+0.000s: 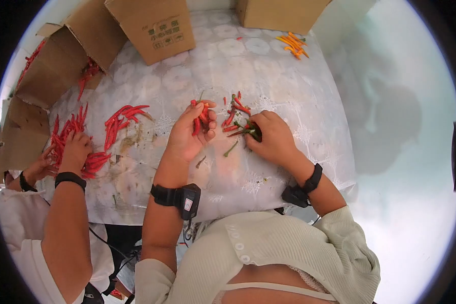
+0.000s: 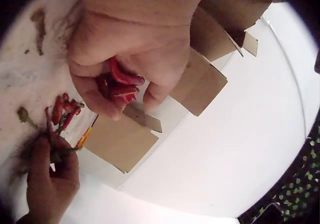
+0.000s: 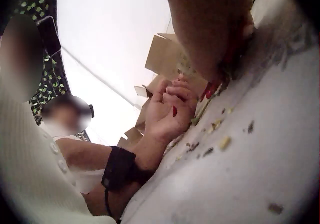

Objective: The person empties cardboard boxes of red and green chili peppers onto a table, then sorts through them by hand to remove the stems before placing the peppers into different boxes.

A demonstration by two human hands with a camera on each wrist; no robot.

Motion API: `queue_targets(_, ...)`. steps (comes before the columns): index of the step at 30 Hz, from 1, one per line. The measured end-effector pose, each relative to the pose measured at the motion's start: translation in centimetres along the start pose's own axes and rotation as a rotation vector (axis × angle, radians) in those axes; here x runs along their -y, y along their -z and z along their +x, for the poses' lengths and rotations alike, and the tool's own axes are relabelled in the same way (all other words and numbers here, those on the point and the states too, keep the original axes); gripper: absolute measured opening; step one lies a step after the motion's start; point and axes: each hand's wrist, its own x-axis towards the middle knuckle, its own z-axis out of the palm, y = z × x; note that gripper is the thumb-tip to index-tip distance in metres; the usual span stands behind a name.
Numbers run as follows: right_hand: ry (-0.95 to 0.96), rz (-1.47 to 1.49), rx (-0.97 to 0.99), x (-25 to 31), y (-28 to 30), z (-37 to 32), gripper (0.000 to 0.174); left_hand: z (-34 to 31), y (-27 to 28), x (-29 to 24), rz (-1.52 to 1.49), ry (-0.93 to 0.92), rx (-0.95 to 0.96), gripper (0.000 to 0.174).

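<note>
My left hand (image 1: 187,133) is raised over the table and grips several red chili peppers (image 2: 120,81), their ends poking out past the fingers. To its right, my right hand (image 1: 274,136) is low at the tabletop, thumb and fingers curled round dark green and reddish chilies (image 1: 256,133). Just beyond it lies a small loose group of red chilies (image 1: 230,119) with green stems. A cut-off green stem (image 1: 231,148) lies between the two hands. From the right wrist view, the chilies under the right hand are mostly hidden by shadow.
Another person's hands (image 1: 76,149) work in a red chili pile (image 1: 71,126) at the left. A second row of red chilies (image 1: 120,123) lies nearer me. Cardboard boxes (image 1: 152,30) line the back and left. Yellow-orange chilies (image 1: 293,45) lie at the far right of the plastic-covered table (image 1: 223,66).
</note>
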Motion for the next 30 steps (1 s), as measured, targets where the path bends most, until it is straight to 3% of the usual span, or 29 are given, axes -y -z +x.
queue_targets(2, 0.014, 0.052, -0.008, -0.1, -0.1, 0.0, 0.038, -0.3, 0.1, 0.1, -0.007, -0.004, 0.016, 0.028)
queue_targets(5, -0.105, 0.413, -0.024, 0.3, 2.1, 0.2, 0.039, -0.7, -0.2, 0.3, -0.006, 0.001, 0.036, 0.028)
queue_targets(8, -0.149, 0.669, -0.092, -3.1, 3.0, 0.6, 0.035, -0.8, -0.6, 0.5, 0.001, -0.01, 0.021, 0.027)
queue_targets(14, -0.137, 0.239, 0.152, -3.1, 4.8, -0.9, 0.02, -1.0, -0.7, 0.8, 0.057, -0.006, 0.017, 0.023)
queue_targets(20, 0.188, 0.09, -0.065, -1.9, 1.7, -1.1, 0.035, -1.4, -1.6, 0.9, 0.133, -0.02, -0.004, 0.022)
queue_targets(26, 0.101, 0.072, 0.091, -1.3, 2.4, -1.0, 0.046, -1.3, -1.8, 0.7, 0.141, -0.019, 0.013, 0.023)
queue_targets(30, 0.095, 0.472, 0.069, -1.0, 5.3, -0.8, 0.041, -0.9, -1.8, 1.0, 0.151, -0.023, -0.011, 0.022)
